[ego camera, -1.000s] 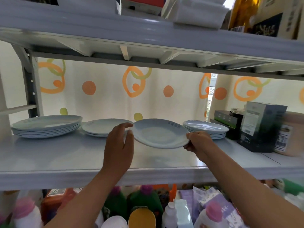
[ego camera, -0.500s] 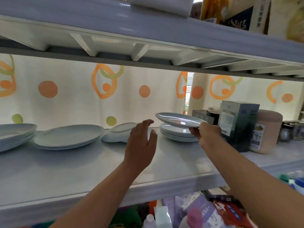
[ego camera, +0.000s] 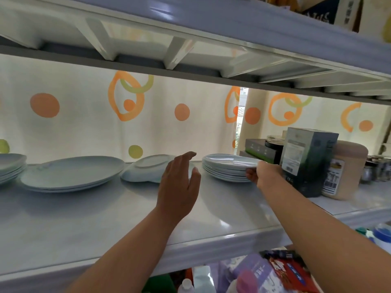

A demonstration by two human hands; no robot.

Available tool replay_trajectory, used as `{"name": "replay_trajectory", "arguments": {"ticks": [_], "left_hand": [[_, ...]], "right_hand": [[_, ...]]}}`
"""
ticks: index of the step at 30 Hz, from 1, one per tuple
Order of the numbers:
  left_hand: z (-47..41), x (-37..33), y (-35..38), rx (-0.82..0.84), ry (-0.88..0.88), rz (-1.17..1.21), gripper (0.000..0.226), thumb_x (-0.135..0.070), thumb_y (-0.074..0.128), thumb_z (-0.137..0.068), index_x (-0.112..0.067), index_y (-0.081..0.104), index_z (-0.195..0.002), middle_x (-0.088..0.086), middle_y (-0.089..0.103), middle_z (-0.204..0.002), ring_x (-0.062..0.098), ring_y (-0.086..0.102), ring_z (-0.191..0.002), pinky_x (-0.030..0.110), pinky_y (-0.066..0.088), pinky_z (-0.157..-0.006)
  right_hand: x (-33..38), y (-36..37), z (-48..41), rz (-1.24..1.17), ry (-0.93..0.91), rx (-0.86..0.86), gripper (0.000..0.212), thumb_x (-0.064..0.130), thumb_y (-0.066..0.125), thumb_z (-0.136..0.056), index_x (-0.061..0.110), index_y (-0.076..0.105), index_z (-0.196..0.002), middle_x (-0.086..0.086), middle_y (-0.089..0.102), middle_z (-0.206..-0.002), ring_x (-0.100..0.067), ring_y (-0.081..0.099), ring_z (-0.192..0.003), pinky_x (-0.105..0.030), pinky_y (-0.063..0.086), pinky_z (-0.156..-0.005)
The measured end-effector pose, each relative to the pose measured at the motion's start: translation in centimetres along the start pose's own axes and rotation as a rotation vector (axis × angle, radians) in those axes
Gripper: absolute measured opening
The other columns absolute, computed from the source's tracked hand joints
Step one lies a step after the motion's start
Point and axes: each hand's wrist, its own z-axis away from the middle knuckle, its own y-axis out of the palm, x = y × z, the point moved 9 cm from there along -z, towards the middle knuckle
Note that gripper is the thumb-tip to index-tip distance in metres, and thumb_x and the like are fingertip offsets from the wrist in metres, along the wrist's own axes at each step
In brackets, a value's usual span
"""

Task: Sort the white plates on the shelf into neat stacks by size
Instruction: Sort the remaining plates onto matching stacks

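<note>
Nearest, over the shelf (ego camera: 105, 218), the left hand (ego camera: 179, 182) hovers at centre frame with its fingers spread loose, gripping nothing. Right of centre, the right hand (ego camera: 261, 174) pinches the near right rim of the top plate (ego camera: 230, 162), fingers curled under the edge. That plate sits on or just over the small stack (ego camera: 226, 175); I cannot tell whether it is seated.

It could slide off askew if it is let go before it lies centred, as it is held at one edge only. The knuckles are also just beside the dark box (ego camera: 306, 161), so a quick pull back might nudge it.

Behind the left hand a tipped plate (ego camera: 148, 169) lies face-down, right side raised. A brush could rock it.

The top plate lies face-up and near level. Being round, it has no long axis.
</note>
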Motion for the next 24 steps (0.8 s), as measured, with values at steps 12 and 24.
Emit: {"name": "replay_trajectory", "arguments": {"ticks": [12,24], "left_hand": [[0.8,0.0,-0.7,0.022,-0.055,0.01,0.047,-0.039,0.028,-0.085,-0.021,0.048,-0.124,-0.002,0.057,-0.123,0.014,0.049,-0.114,0.019,0.028,-0.096],[1.3,6.0,-10.4,0.034,-0.172,-0.133,0.034,-0.026,0.04,-0.09,-0.019,0.047,-0.122,0.004,0.058,-0.121,0.021,0.05,-0.11,0.028,0.038,-0.089]], "right_hand": [[1.5,-1.9,2.3,0.26,-0.217,-0.126,0.028,0.023,0.045,-0.098,0.003,0.049,-0.117,-0.018,0.063,-0.105,-0.023,0.067,-0.068,-0.027,0.051,-0.044],[-2.1,13.2,16.9,0.816,-0.875,0.583,0.029,0.011,0.062,-0.083,0.009,0.055,-0.111,-0.005,0.059,-0.078,-0.021,0.059,-0.069,-0.022,0.041,-0.058]]}}
